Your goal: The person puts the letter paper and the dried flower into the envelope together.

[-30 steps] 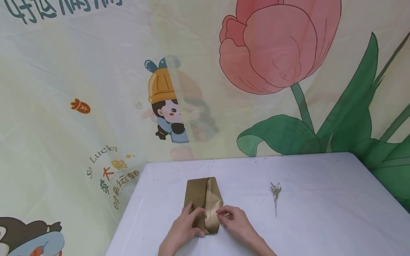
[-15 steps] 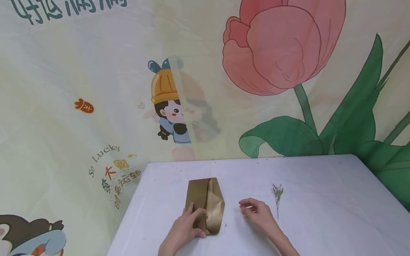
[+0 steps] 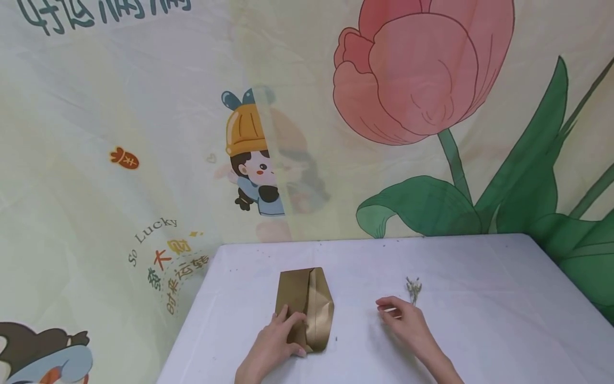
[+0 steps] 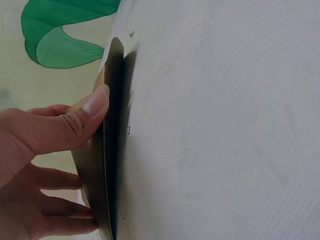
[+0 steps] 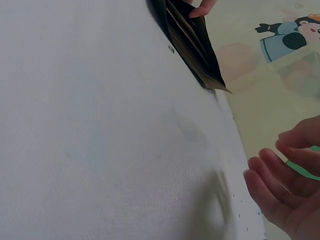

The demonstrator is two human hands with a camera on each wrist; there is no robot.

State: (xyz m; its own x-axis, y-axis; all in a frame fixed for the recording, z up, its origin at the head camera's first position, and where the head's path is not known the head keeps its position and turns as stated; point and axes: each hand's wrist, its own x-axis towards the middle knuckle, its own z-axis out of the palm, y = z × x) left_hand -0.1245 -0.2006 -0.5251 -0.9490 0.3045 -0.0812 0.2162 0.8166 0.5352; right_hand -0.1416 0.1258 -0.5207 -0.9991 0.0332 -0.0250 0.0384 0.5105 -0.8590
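Observation:
A gold paper envelope (image 3: 292,290) lies on the white table with a creased, lighter flap (image 3: 318,320) along its right side. My left hand (image 3: 273,341) rests on its near part, the thumb (image 4: 95,102) at the near edge and the other fingers spread on top. In the right wrist view, the envelope (image 5: 192,45) gapes along one edge. To the right, my right hand (image 3: 403,320) hovers over the table, fingers loosely bent and nothing between them. Just behind it lies a small dried flower sprig (image 3: 413,289), whose stem it mostly hides.
The white table (image 3: 503,309) ends at the back against a printed cloth backdrop (image 3: 297,53) with a big tulip. A tiny dark speck (image 3: 336,338) lies right of the envelope.
My right hand has come off the envelope's flap and moved right, up to the flower sprig. My left hand has stayed on the envelope. The dark speck came into sight.

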